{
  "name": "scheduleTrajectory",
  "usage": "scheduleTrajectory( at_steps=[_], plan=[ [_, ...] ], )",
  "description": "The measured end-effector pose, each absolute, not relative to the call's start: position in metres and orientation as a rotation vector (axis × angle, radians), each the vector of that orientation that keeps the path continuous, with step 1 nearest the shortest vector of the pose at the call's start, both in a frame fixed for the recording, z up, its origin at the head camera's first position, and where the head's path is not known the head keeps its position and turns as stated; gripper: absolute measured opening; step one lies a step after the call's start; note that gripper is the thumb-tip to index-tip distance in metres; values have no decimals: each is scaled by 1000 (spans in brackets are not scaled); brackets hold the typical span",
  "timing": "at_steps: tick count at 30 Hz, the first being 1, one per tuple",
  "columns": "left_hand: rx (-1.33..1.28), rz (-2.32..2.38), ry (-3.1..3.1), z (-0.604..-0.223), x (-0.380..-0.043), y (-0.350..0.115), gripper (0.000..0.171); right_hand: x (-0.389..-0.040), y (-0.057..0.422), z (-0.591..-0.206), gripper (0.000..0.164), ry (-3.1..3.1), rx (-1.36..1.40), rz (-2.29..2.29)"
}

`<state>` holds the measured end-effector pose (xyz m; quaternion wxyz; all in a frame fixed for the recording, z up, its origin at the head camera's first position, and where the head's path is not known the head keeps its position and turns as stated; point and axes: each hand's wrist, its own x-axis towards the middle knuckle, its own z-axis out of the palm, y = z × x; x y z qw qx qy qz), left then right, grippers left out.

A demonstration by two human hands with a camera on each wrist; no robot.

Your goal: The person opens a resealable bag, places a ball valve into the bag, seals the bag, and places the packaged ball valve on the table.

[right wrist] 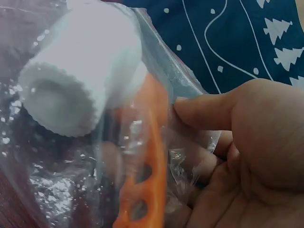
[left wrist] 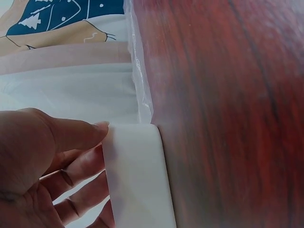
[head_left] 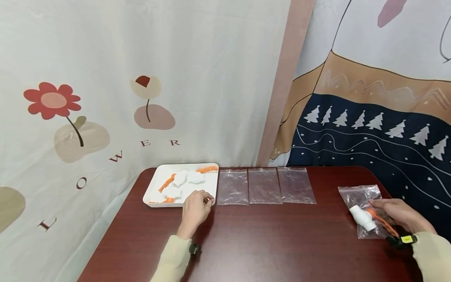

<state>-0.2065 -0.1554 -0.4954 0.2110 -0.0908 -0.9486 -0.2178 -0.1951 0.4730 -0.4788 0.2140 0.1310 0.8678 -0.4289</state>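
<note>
My right hand (head_left: 401,213) grips a clear zip bag (head_left: 363,192) by its right side, above the table's right end. Inside the bag lie a white plastic ball valve (right wrist: 90,61) and its orange lever handle (right wrist: 147,161). My left hand (head_left: 197,207) is at the front right corner of a white tray (head_left: 215,182). In the left wrist view its thumb (left wrist: 78,133) is at the rim, while the bent fingertips go out of sight behind the tray wall. I see nothing held there. White valves (head_left: 180,178) with orange handles (head_left: 165,183) lie in the tray.
Three flat clear zip bags (head_left: 264,186) lie in a row right of the tray, along the back of the dark red table (head_left: 267,243). A printed curtain (head_left: 211,78) hangs directly behind the table.
</note>
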Motion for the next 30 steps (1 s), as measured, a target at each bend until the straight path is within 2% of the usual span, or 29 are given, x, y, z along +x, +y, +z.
scheduleTrajectory(
  at_steps=[5, 15, 17, 26, 30],
  plan=[
    [-246, -618, -2639, -495, -207, -156, 6, -198, 471, -478, 65, 2458, 318, -1137],
    [-220, -633, -2654, -495, -206, -156, 5, -198, 476, -486, 47, 2639, 285, -1089],
    [-219, -635, -2651, -495, -206, -156, 5, -198, 478, -488, 48, 2668, 292, -1092],
    [-218, -630, -2631, -495, -206, -155, 6, -199, 479, -494, 79, 2904, 465, -834],
    [-216, -630, -2627, -495, -205, -154, 7, -198, 474, -491, 80, 2940, 490, -779]
  ],
)
